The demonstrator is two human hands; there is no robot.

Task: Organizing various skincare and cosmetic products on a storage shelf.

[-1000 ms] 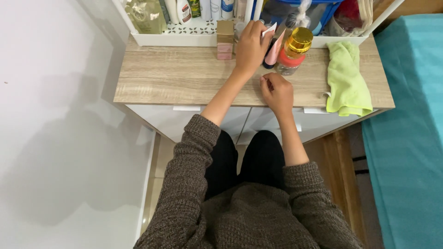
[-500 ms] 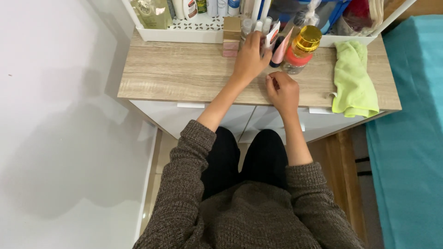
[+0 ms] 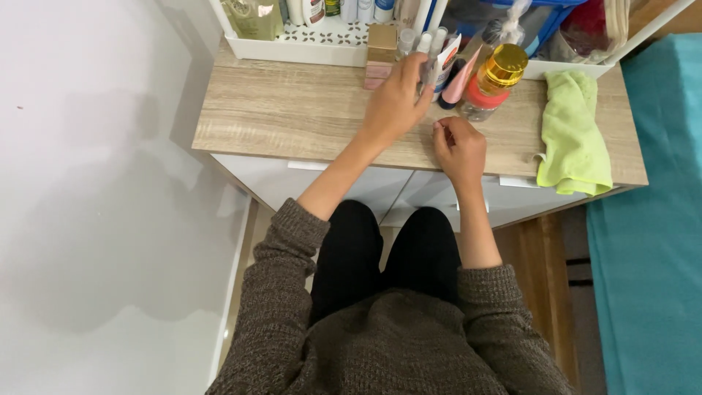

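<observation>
My left hand (image 3: 395, 99) reaches to the back of the wooden desk top (image 3: 292, 110), its fingers closed around a slim white tube (image 3: 426, 55) that stands among other tubes. My right hand (image 3: 459, 146) rests as a loose fist on the desk near the front edge; whether it pinches something small I cannot tell. Just beyond it stand a clear bottle with a gold cap (image 3: 491, 82) and a pink tube (image 3: 461, 82).
A white organiser tray (image 3: 292, 45) with bottles runs along the back of the desk. A small beige box (image 3: 381, 44) stands at its front. A light green cloth (image 3: 574, 135) lies at the desk's right end. White drawers sit below; a teal surface (image 3: 651, 241) is at right.
The view has shifted slightly. My left hand stays at the tubes and has closed more around the white tube. My right hand has barely moved.
</observation>
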